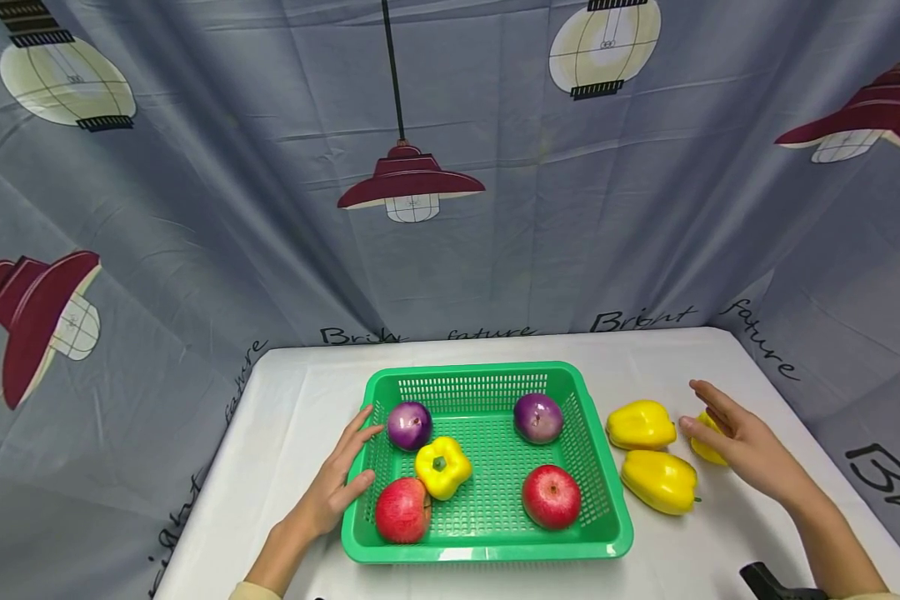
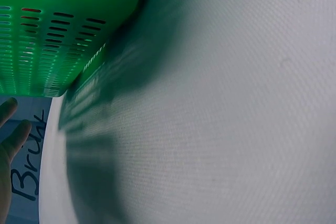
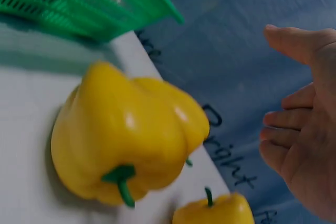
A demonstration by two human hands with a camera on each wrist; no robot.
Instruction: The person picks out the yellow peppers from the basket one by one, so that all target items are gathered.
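My left hand (image 1: 330, 492) is at the left side of a green plastic basket (image 1: 487, 552), fingers spread by the rim; whether they touch it I cannot tell. Inside lie two glossy purple round vegetables, one at left (image 1: 409, 426) and one at right (image 1: 537, 418), a yellow bell pepper (image 1: 443, 467), a red apple (image 1: 402, 510) at left and another apple (image 1: 551, 497) at right. My right hand (image 1: 750, 450), holding nothing, hovers above a yellow pepper (image 1: 708, 450) that it partly hides. Two more yellow peppers, a rear one (image 1: 641, 425) and a front one (image 3: 126, 135), lie nearby.
A white cloth covers the table (image 1: 300, 392). Behind it hangs a grey-blue curtain (image 1: 270, 208) printed with lamps and lettering. A black object (image 1: 776, 583) shows near the right forearm at the bottom edge.
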